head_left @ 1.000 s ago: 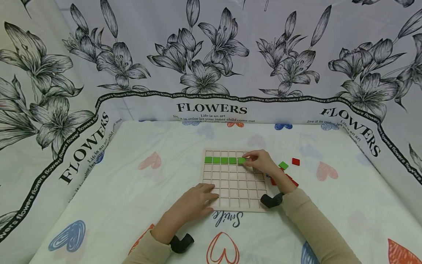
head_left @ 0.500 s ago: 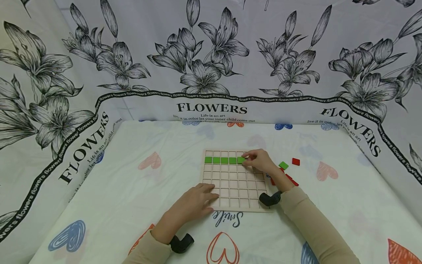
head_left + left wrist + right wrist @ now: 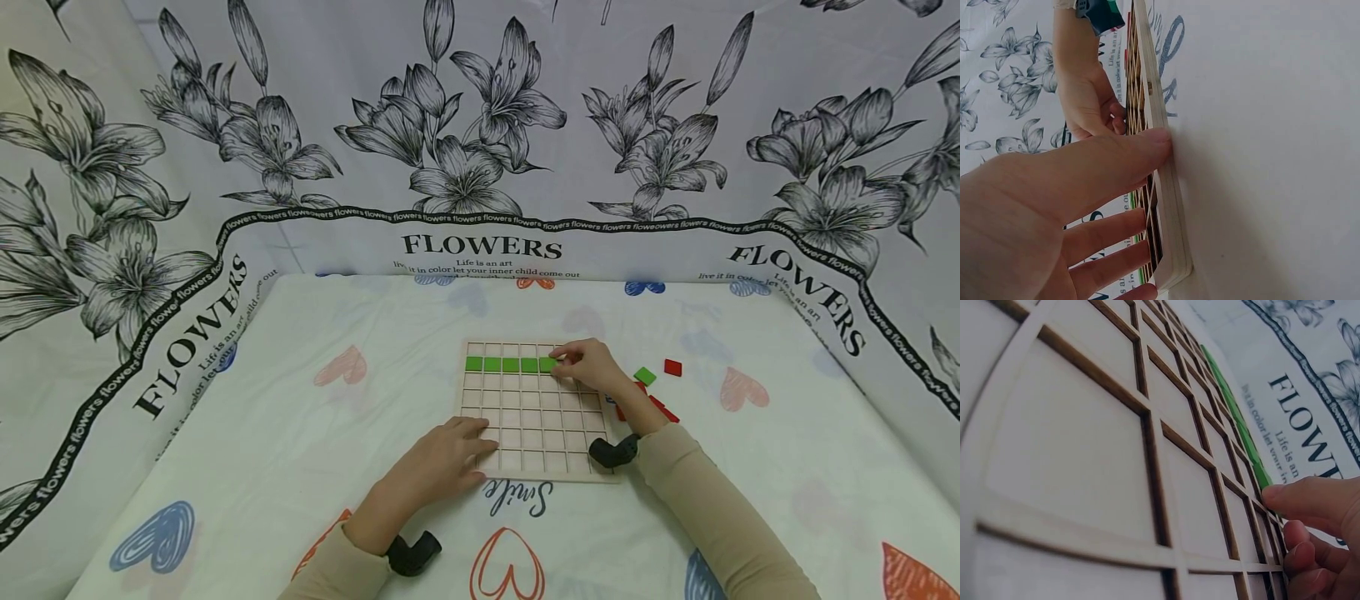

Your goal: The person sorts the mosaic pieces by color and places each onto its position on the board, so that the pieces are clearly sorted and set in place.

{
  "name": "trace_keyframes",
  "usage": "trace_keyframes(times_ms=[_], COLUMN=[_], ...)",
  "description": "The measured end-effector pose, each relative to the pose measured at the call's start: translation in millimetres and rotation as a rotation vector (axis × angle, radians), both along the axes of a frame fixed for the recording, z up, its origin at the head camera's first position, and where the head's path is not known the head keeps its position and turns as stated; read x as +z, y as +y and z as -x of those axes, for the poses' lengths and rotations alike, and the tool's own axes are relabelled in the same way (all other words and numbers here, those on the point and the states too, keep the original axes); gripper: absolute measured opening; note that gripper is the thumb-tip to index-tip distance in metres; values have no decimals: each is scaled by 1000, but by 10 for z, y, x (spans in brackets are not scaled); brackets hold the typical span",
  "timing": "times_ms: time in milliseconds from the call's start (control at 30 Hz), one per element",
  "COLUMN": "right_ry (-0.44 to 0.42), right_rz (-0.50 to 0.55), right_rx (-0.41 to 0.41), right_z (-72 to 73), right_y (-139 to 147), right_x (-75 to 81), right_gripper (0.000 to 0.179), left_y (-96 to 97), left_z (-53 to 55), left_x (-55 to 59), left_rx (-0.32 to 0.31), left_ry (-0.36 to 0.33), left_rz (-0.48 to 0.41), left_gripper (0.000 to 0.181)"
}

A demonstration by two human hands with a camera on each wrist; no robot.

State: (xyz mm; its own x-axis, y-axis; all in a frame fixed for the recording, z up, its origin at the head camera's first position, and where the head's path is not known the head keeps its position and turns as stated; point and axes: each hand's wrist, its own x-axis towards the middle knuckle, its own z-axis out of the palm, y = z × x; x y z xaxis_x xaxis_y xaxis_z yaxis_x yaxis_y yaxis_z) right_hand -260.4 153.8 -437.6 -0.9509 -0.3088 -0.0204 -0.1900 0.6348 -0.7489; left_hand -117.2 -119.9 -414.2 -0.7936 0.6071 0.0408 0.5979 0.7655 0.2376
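The left hand (image 3: 446,454), fingers loosely extended, rests over the near-left corner of a pale wooden grid board (image 3: 528,421). In the second row from the board's far edge, a thin green square tile (image 3: 547,365) lies fifth along (light, stiff, perhaps slippery, I'd guess; best held by opposite edges). The right hand (image 3: 592,367), nearly closed, pinches its right end.

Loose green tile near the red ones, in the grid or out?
Out: the loose green tile lies beyond the right edge of the grid.
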Motion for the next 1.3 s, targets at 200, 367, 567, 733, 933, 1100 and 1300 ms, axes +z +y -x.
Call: trace_keyframes(times_ms=[200, 367, 567, 733, 933, 1100, 1300], right_ry=[-23, -39, -57, -55, -44, -24, -25], right_rz=[-2, -8, -14, -25, -32, -29, -29], right_rx=[-12, -15, -24, -27, -37, -37, -54], right_z=[-2, 5, 11, 4, -16, -50, -106], right_y=[-4, 2, 6, 9, 20, 40, 84], right_x=[3, 9, 14, 16, 34, 40, 59], right_gripper=[29, 30, 32, 32, 32, 31, 31], left_y=[4, 10, 19, 23, 23, 21, 17], left_z=[-1, 6, 19, 24, 17, 11, 7], left_x=[5, -5, -15, -18, -14, -7, -3], left_rx=[-3, -3, 6, 4, 8, 8, 8], left_ry=[0, 4, -5, -11, -11, -8, -7], left_rz=[-2, 0, 3, -2, 2, 0, 3], left_gripper=[39, 39, 39, 39, 39, 39, 39])
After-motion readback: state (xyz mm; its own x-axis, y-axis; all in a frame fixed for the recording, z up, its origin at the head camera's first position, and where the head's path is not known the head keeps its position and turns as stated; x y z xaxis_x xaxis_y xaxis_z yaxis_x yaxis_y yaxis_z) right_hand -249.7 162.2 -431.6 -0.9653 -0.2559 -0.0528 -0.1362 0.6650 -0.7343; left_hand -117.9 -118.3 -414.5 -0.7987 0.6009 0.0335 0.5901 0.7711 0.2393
